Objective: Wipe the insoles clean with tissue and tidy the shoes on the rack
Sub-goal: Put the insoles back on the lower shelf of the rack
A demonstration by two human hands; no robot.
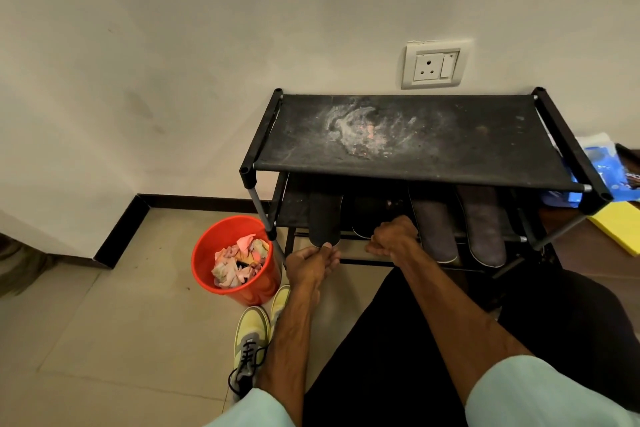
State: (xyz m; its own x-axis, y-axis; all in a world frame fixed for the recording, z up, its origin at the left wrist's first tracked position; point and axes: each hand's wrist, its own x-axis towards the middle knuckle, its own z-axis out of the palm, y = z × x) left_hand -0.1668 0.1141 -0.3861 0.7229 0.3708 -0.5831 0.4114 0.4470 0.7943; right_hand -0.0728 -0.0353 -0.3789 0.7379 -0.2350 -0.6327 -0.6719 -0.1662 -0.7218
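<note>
looking down at a black shoe rack [450, 149] set against a pale wall. four insoles on its lower shelf, side by side, long axes running front to back, heel ends toward the viewer and past the front rail. left hand [311, 262] pinching the heel end of the leftmost dark insole [325, 215], thumb on top. right hand [394, 236] curled tight at the near end of the second dark insole [369, 215]; hidden whether clamped on insole or rail. two grey-brown insoles [433, 222] further right, nearer the right hand, untouched. orange bucket [242, 295] of crumpled tissue [235, 263] left of the rack. yellow sneakers [251, 329] on the floor beside the left forearm. no readable brand or writing anywhere.
</note>
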